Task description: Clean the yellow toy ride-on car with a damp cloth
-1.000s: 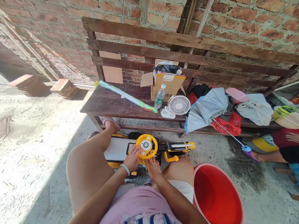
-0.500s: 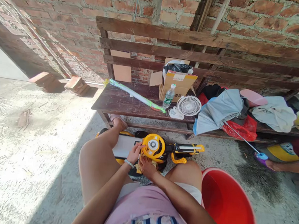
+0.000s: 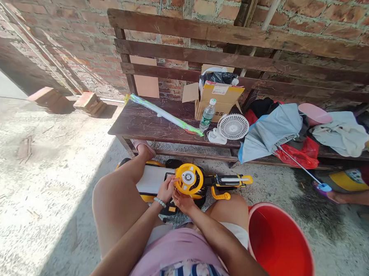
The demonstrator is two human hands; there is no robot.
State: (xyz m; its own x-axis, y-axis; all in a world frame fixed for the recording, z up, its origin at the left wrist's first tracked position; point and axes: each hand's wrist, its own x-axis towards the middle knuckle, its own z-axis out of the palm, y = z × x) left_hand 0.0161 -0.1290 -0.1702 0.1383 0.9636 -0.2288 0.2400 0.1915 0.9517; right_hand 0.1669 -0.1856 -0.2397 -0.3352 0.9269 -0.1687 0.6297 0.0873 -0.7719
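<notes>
Between my knees stands a yellow and black ride-on toy digger with a grey seat [image 3: 154, 179] and a yellow steering wheel [image 3: 189, 179]. My left hand [image 3: 167, 189], a beaded bracelet at its wrist, is closed at the wheel's left rim, fingertips on it. Just below the rim, my right hand [image 3: 183, 201] has its fingers curled up close to the left ones. What lies between the right fingers is hidden. A digger arm [image 3: 231, 181] and a yellow lever [image 3: 221, 195] extend to the right of the wheel.
A red bucket [image 3: 279, 246] stands beside my right knee. Ahead, a wooden bench [image 3: 136, 121] holds a cardboard box [image 3: 217, 99], water bottle [image 3: 207, 114], white fan [image 3: 233, 127] and folded umbrella [image 3: 269, 132]. Another person's hand [image 3: 336, 196] shows at the right.
My hands have drawn closer together at the wheel's left rim. A crumpled yellowish patch below them no longer shows; a flat yellow mark on the toy does. The view has shifted slightly.
</notes>
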